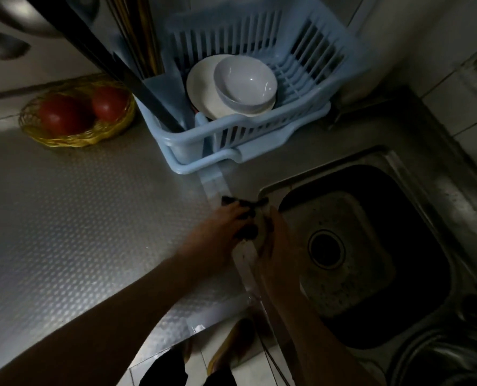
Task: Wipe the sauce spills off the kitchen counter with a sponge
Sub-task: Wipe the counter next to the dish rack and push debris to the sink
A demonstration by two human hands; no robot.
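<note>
Both my hands meet at the left rim of the sink, over the seam between counter and basin. My left hand and my right hand are both closed around a dark sponge, which shows as black patches between the fingers, with a dark edge sticking out just beyond them. A pale part of it shows between the two hands. The textured metal counter stretches to the left. The light is too dim to make out any sauce spills on it.
A steel sink with a round drain lies to the right. A light blue dish rack holding a plate and a white bowl stands behind my hands. A yellow wicker basket with two tomatoes sits far left.
</note>
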